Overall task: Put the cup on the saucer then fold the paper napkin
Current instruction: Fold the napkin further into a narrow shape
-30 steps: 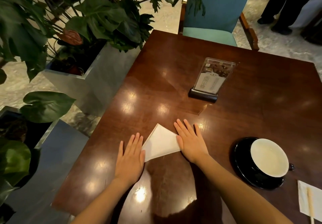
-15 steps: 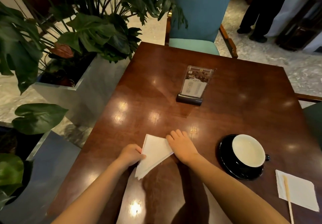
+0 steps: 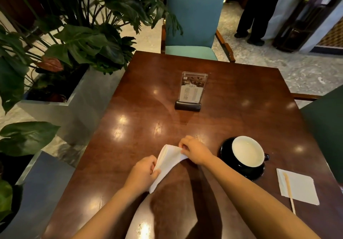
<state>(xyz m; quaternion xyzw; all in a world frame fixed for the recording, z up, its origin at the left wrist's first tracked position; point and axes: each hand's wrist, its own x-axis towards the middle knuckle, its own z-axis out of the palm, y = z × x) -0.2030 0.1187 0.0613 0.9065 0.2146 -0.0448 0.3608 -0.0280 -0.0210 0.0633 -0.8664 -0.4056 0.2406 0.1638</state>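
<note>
A white-lined black cup [image 3: 247, 152] stands on a black saucer [image 3: 225, 149] at the near right of the dark wooden table [image 3: 232, 108]. Left of it a white paper napkin [image 3: 167, 161], folded into a narrow triangle, is lifted off the table. My left hand [image 3: 142, 173] pinches its near left edge. My right hand [image 3: 195, 150] pinches its far right corner, close beside the saucer. The napkin bows between the two hands.
A second white napkin [image 3: 298, 186] with a wooden stirrer [image 3: 288, 188] lies at the near right edge. A clear menu stand [image 3: 191, 90] sits mid-table. Planters with large leaves [image 3: 78, 39] line the left side. A teal chair [image 3: 193, 19] faces me; a person's legs [image 3: 254, 15] stand beyond.
Both hands went from lying flat beside the napkin to pinching it and lifting it off the table. The napkin has been folded narrower. The camera view has tilted up.
</note>
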